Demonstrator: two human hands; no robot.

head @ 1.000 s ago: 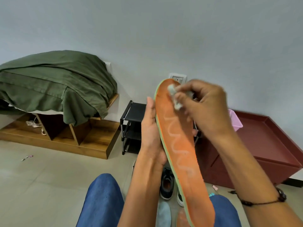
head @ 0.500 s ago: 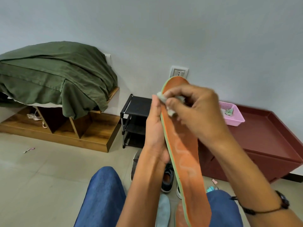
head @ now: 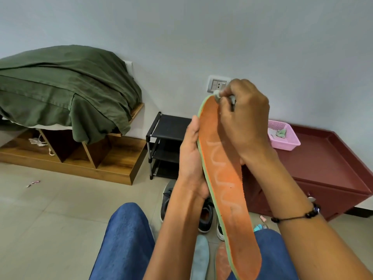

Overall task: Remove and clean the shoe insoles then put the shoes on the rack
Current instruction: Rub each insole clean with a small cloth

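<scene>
Between the two hands is a long orange insole [head: 226, 174] with a green edge. It stands up on its end, toe at the top, with a pale wavy line down its middle. The left hand [head: 191, 158] is wrapped around its left edge and grips it from behind. The right hand [head: 245, 120] is up at the toe, with its fingers pinched shut on a small white wipe [head: 217, 96] that touches the tip of the insole. A dark bead bracelet [head: 296, 216] sits on the right wrist.

Behind the left hand is a black shoe rack [head: 164, 142] by the wall. Under the left arm, dark shoes [head: 204, 216] sit on the floor. Below them, between the blue knees, lie a light blue insole [head: 199, 257] and another orange insole [head: 222, 261]. Behind the right hand is a pink basket [head: 284, 135] on a red cabinet [head: 323, 166].
</scene>
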